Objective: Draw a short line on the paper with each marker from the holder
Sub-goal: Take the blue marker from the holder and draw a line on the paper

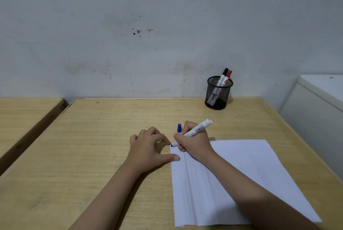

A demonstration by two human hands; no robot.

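A white sheet of paper (pixel 241 170) lies on the wooden desk (pixel 92 146), right of centre. My right hand (pixel 194 141) grips an uncapped blue marker (pixel 198 128), its tip touching the paper's far left corner. The blue cap (pixel 179 128) stands on the desk just behind that hand. My left hand (pixel 148 146) rests flat beside the paper, thumb pressing its left edge, fingers spread. A black mesh holder (pixel 219 92) at the back of the desk holds a black-capped marker (pixel 223 76) and a red-capped marker (pixel 228 78).
A grey stained wall rises behind the desk. A second wooden desk (pixel 24 118) stands to the left across a narrow gap. A white cabinet (pixel 319 111) stands close to the desk's right edge.
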